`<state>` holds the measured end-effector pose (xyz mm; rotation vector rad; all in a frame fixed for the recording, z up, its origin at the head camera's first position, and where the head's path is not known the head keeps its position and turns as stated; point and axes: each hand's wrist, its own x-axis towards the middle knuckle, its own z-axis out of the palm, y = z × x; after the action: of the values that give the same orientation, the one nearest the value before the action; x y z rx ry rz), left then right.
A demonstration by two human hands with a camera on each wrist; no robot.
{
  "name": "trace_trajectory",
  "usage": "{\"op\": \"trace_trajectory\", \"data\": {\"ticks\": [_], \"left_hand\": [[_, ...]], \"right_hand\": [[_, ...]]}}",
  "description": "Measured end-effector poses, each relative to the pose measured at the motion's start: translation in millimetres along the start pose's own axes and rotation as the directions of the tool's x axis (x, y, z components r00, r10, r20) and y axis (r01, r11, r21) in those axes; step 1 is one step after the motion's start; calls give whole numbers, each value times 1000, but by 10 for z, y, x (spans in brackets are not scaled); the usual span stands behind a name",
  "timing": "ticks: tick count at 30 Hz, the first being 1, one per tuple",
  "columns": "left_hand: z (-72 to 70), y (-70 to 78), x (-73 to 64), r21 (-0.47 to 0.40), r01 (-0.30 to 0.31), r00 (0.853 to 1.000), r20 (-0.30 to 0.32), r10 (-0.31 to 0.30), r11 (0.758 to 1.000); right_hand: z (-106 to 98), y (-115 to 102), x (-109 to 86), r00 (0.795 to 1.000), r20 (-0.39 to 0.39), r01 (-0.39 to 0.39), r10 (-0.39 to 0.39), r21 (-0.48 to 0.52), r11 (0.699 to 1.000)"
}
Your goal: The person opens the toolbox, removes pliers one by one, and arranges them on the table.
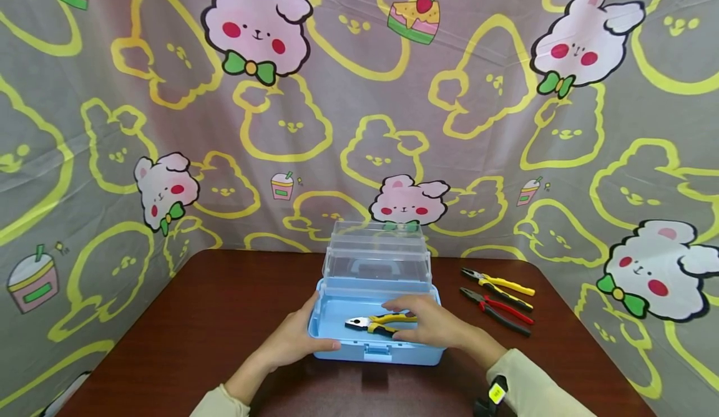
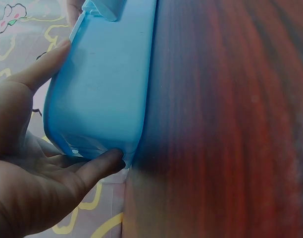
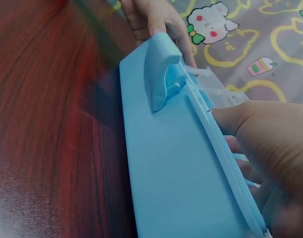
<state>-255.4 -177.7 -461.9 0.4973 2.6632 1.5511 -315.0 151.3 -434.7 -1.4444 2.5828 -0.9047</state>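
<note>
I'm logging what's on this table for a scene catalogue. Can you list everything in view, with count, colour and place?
toolbox: 1, light blue base with clear lid raised at the back, centre of table.
pliers in box: 1, yellow-and-black handles, lying inside the toolbox.
yellow pliers: 1, yellow-and-black handles, on the table right of the box, farther back.
red pliers: 1, red-and-black handles, on the table right of the box, nearer.
table: 1, dark reddish wood.
backdrop: 1, grey cloth with bunny cartoons, behind and beside the table.
left hand: 1, holding the box's front left corner.
right hand: 1, reaching into the box, on the pliers' handles.
</note>
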Motion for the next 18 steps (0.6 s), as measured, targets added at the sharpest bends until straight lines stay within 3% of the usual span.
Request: {"op": "trace_trajectory", "data": {"ticks": [10,18], "left_hand": [[-8,12,1,2,16,1000,-7,-16,1000],[2,-2,1,-3,2,1000,-5,-2,1000]], "right_hand": [[57,66,157,996,79,-30,37,-84,996],[147,134,280,978,175,-89,115,-152,984]]}}
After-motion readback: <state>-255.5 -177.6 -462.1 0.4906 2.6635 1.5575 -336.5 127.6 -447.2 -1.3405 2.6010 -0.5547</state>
